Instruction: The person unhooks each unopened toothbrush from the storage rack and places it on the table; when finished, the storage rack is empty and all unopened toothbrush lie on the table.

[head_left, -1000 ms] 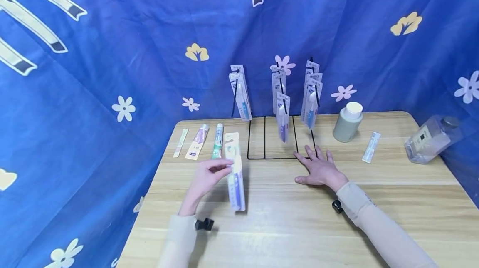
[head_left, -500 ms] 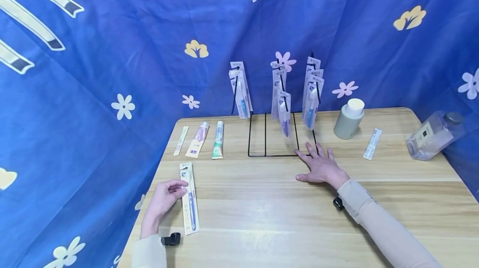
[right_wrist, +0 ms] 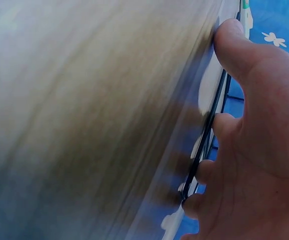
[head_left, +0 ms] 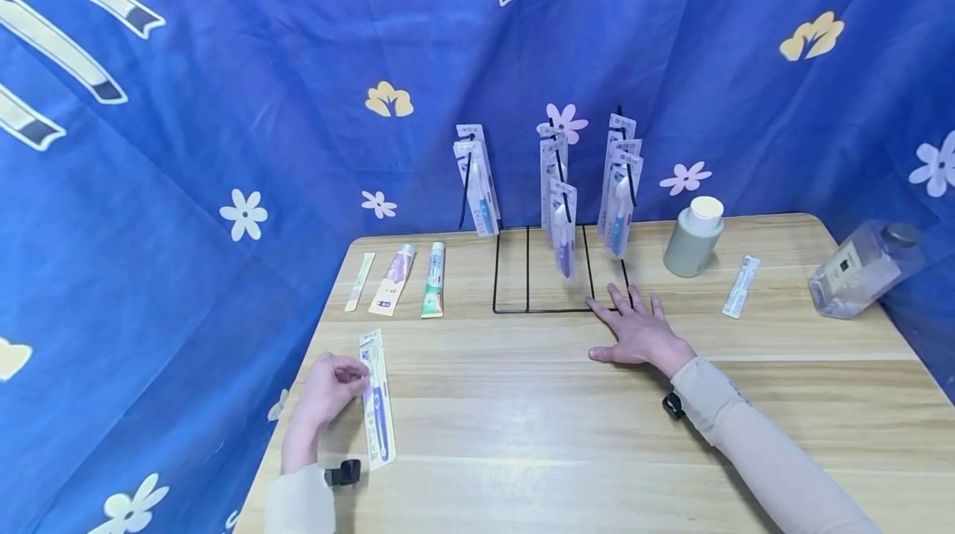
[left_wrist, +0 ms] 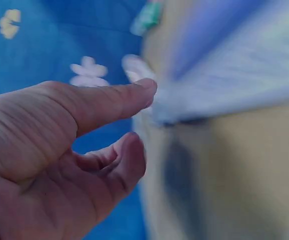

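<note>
1. The long, flat toothbrush pack with white card and a blue-purple brush [head_left: 378, 410] lies on the pale wooden tabletop [head_left: 522, 410]. It is in front of the black wire rack [head_left: 528, 285], over to the left.

2. The left hand [head_left: 324, 393] is at the pack's left edge. Its fingers are loosely bent, with a narrow gap and nothing seen between them. I can't tell if the tips touch the pack. A little bump could turn it crooked. It is thin too, so fingers might slip off its edge.

3. The right hand [head_left: 634, 335] has its fingers spread wide at the front of the rack and holds nothing. A hard push might slide the rack back into the blue cloth curtain [head_left: 298, 285]. With no hand there, the rack might wobble, as its load hangs up high.

4. The clear hanging pack with a purple brush [head_left: 563, 231] is at the front of the rack's middle row. A shake could make it slip off.

5. The grey-green round bottle with a white lid [head_left: 694, 240] stands right of the rack. A quick swing of the right hand could tip it.
</note>
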{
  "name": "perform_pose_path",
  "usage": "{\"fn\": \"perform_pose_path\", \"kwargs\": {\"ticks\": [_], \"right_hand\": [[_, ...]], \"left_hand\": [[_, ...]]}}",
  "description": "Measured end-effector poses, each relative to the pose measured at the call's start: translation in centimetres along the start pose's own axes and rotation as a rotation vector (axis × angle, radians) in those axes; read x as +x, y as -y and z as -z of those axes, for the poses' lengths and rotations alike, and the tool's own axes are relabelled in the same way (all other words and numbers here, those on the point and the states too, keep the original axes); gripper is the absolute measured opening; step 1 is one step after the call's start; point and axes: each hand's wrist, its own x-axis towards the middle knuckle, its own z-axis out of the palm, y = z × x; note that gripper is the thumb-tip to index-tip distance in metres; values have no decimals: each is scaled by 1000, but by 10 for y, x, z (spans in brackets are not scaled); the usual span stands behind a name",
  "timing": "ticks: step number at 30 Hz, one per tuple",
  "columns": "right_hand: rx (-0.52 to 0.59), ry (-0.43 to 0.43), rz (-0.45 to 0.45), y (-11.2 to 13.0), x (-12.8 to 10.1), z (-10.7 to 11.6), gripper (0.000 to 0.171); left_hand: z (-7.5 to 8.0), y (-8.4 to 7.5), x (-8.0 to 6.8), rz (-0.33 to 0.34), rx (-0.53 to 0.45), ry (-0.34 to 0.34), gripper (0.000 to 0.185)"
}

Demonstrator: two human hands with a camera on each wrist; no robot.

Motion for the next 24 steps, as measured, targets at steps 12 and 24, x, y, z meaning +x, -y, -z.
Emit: {"fn": "perform_pose_path", "kwargs": {"ticks": [12,24], "right_hand": [[17,17,0,3,1,1,99],[34,9,-15,0,2,1,98]], "left_hand": [[-2,-120,119,-370,-434,-118,35],[-33,-198,207,-466,-720,-88,18]]}}
